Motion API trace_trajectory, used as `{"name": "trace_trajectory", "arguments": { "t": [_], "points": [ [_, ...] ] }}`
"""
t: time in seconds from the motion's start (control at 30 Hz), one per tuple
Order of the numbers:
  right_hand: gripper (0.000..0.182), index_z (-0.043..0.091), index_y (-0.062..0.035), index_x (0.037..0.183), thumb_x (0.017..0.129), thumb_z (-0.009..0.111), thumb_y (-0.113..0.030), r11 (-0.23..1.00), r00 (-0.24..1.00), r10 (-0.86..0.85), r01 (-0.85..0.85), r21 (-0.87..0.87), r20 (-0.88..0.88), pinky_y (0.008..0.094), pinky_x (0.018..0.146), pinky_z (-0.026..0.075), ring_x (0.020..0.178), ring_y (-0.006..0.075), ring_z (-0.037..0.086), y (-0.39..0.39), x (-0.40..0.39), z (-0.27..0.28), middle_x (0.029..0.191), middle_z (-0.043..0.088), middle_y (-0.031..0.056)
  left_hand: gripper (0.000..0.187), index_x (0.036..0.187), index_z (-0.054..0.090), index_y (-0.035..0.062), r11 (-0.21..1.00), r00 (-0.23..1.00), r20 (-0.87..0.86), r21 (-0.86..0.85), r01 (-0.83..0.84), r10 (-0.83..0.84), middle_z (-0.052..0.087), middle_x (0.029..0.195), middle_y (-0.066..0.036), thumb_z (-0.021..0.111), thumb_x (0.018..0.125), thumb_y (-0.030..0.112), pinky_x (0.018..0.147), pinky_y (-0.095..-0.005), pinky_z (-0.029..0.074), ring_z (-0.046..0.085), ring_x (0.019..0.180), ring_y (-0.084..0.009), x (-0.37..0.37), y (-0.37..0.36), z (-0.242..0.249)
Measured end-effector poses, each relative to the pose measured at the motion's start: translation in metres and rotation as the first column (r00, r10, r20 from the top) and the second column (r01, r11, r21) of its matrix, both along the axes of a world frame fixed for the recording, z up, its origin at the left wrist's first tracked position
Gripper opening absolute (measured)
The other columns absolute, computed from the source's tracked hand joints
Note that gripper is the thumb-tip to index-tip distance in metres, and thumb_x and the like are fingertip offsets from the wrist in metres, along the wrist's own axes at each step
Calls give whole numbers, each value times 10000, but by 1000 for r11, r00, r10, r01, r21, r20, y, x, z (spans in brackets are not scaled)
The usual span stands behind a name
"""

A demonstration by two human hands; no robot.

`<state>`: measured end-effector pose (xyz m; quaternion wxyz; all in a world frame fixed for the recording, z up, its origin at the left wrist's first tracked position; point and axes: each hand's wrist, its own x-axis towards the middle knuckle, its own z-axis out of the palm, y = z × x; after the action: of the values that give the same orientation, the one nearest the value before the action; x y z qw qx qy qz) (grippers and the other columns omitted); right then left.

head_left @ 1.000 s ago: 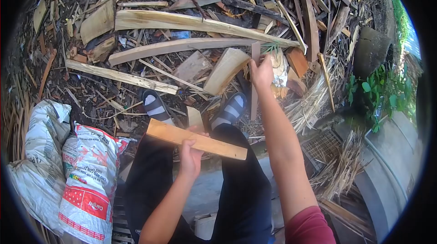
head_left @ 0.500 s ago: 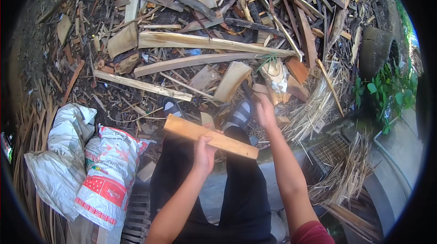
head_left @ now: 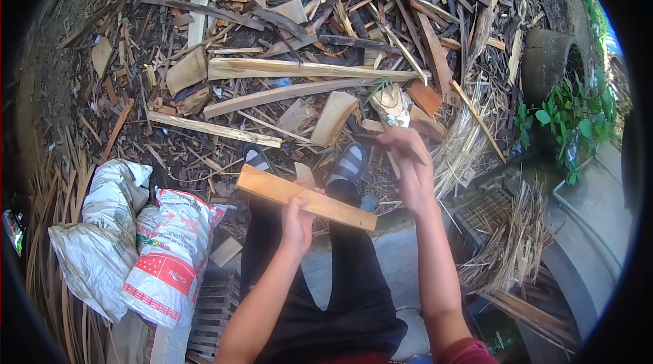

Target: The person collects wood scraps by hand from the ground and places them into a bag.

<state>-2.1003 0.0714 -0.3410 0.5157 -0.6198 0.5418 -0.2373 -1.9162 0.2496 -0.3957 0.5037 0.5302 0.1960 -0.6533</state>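
A short, light-brown wooden board (head_left: 269, 185) lies slantwise across my left hand (head_left: 297, 223), whose fingers are wrapped round its middle above my legs. To the right of the board, my right hand (head_left: 416, 184) is raised and closed round a dark, flat blade-like tool (head_left: 410, 149). Its handle is mostly hidden by the fingers, and its thin dark end points left. Just beyond this hand stands a pale chopped log end (head_left: 391, 102) with a white patch. A thick wood chunk (head_left: 335, 118) lies beyond my sandalled feet.
Split wood and long strips (head_left: 299, 68) cover the ground ahead. Two sacks, one white (head_left: 109, 208) and one red-printed (head_left: 166, 255), lie at left. Thin bamboo-like strips (head_left: 510, 241) are heaped on a crate at right, near a round concrete pipe (head_left: 544, 65) and a leafy plant (head_left: 568, 123).
My right hand has lifted and turned, bringing the dark tool up nearer to me. The board in my left hand has shifted slightly left as the view moved.
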Motion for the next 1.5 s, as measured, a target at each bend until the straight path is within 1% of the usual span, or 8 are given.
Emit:
{"name": "trace_trajectory", "arguments": {
  "t": [0.33, 0.5, 0.8, 0.9, 1.0, 1.1, 1.4, 1.5],
  "points": [
    [240, 658, -5, 1152, 941, 550, 31, 997, 998, 9, -5, -77, 54, 385, 1019, 466, 1165, 314, 631, 27, 7, 22, 1207, 656, 167, 546, 1386, 461, 55, 1000, 1000, 17, 5, 10, -10, 604, 1143, -124, 528, 859, 179, 1088, -473, 471, 601, 1214, -301, 1, 10, 12],
    [356, 654, -69, 1310, 963, 613, -1, 1000, 989, 16, -14, 16, -150, 352, 992, 505, 1199, 301, 648, 35, 16, 6, 1317, 652, 147, 554, 1396, 458, 59, 999, 999, 30, 15, 31, -31, 599, 1154, -123, 527, 860, 181, 1078, -477, 477, 601, 1218, -302, 0, 13, 18],
    [433, 648, -23, 1315, 890, 731, -33, 999, 966, -42, 35, -31, -254, 365, 998, 522, 1208, 299, 656, 58, 15, 7, 1296, 661, 165, 556, 1394, 457, 55, 999, 998, 46, -5, 43, -43, 600, 1161, -123, 524, 858, 189, 1063, -477, 483, 601, 1209, -289, 1, 16, 24],
    [444, 659, -44, 1312, 875, 739, -24, 986, 970, -161, 165, 8, -184, 349, 952, 535, 1102, 274, 679, 69, 16, 7, 1190, 672, 154, 548, 1389, 460, 58, 998, 997, 57, -17, 55, -54, 606, 1149, -121, 520, 859, 185, 1062, -476, 482, 599, 1213, -287, 1, 18, 26],
    [439, 680, -58, 1312, 877, 744, -58, 988, 946, -134, 152, 39, -295, 339, 912, 518, 1048, 233, 671, 77, 11, 11, 1104, 687, 126, 540, 1384, 464, 61, 998, 997, 56, -16, 57, -56, 610, 1140, -120, 515, 860, 178, 1063, -476, 479, 599, 1215, -286, 0, 19, 28],
    [404, 707, -75, 1281, 879, 733, -35, 955, 950, -182, 233, 186, -255, 321, 813, 527, 852, 217, 641, 84, 8, 12, 963, 634, 97, 536, 1384, 464, 62, 998, 996, 64, -16, 63, -62, 607, 1142, -119, 511, 861, 172, 1067, -473, 476, 599, 1217, -286, -1, 19, 31],
    [196, 763, 1, 1066, 911, 744, -117, 896, 813, -424, 440, -57, -399, 287, 792, 494, 844, 172, 651, 95, -53, 3, 892, 688, 80, 533, 1381, 464, 64, 997, 995, 75, -37, 74, -71, 602, 1142, -124, 512, 862, 176, 1068, -469, 475, 600, 1221, -290, 3, 21, 36],
    [240, 760, 9, 1025, 903, 736, -196, 809, 767, -449, 567, 156, -458, 286, 648, 461, 651, 122, 573, 107, -86, 1, 695, 640, 41, 533, 1381, 466, 62, 997, 994, 81, -28, 70, -67, 605, 1148, -129, 514, 863, 174, 1069, -467, 479, 603, 1214, -293, 6, 23, 35]
  ]
}}
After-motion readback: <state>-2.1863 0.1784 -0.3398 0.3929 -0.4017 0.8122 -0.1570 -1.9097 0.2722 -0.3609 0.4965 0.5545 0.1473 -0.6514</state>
